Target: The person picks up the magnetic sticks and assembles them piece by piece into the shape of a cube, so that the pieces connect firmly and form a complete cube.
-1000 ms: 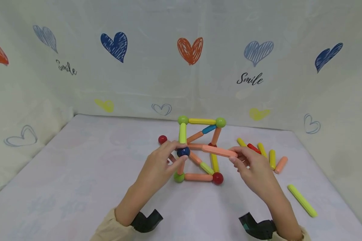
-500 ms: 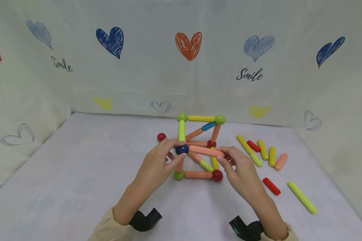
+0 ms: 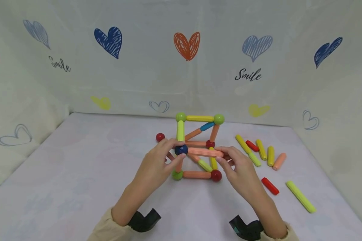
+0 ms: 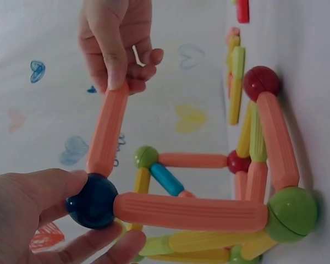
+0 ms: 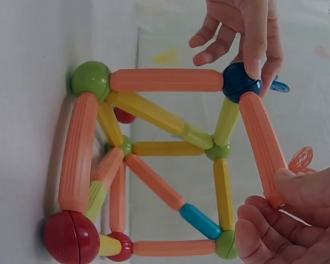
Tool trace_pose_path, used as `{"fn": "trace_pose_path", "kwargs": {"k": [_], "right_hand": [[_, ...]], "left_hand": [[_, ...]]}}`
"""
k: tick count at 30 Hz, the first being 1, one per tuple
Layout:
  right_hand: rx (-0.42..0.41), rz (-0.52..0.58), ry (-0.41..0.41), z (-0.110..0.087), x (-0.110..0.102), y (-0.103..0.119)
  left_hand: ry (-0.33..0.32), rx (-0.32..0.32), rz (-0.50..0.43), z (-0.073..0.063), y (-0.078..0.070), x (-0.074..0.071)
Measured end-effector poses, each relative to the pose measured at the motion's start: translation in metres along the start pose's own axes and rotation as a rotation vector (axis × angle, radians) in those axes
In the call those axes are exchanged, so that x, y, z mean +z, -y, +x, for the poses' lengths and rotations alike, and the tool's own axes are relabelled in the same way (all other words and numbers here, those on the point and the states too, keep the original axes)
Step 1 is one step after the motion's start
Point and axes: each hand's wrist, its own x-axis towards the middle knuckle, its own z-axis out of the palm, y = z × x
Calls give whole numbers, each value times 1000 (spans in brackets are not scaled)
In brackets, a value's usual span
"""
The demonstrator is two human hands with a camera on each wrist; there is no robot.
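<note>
A frame of coloured sticks and balls stands upright on the table. My left hand (image 3: pixel 157 160) pinches the dark blue ball (image 3: pixel 181 150) at its top near-left corner, thumb and fingers on either side. With thumb and fingertips my right hand (image 3: pixel 239 167) pinches the free end of an orange stick (image 3: pixel 204 152). In the left wrist view the stick's other end meets the blue ball (image 4: pixel 92 201). Below, another orange stick (image 4: pixel 192 212) joins that ball to a green ball (image 4: pixel 292 214). A red ball (image 5: pixel 71 237) marks the base's near-right corner.
Right of the frame lie loose sticks: several yellow ones (image 3: pixel 270 156), two red ones (image 3: pixel 270 186), an orange one (image 3: pixel 279 161) and a yellow-green one (image 3: pixel 301 196). A loose red ball (image 3: pixel 160 137) sits behind my left hand. A white curtain with printed hearts (image 3: pixel 187 46) hangs behind the table.
My right hand has moved left with the orange stick, bringing its end to the blue ball, then levelled it slightly. My left hand keeps its hold on the ball.
</note>
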Motion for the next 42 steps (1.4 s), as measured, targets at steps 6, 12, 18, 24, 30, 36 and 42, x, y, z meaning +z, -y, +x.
{"fn": "trace_pose_path", "kwargs": {"k": [6, 12, 18, 24, 30, 36, 42], "right_hand": [[8, 25, 9, 0, 2, -1], [6, 42, 5, 0, 1, -1], [6, 53, 6, 0, 0, -1], [12, 63, 8, -1, 0, -3], [-1, 68, -5, -1, 0, -3], [12, 65, 2, 0, 0, -3], [19, 67, 11, 0, 0, -2]], "left_hand": [[-15, 40, -28, 1, 8, -2], [-75, -8, -133, 12, 29, -9], [-39, -139, -200, 34, 65, -15], [38, -213, -163, 52, 96, -14], [156, -338, -154, 70, 121, -6], [232, -402, -183, 82, 137, 0], [291, -359, -208, 88, 147, 5]]}}
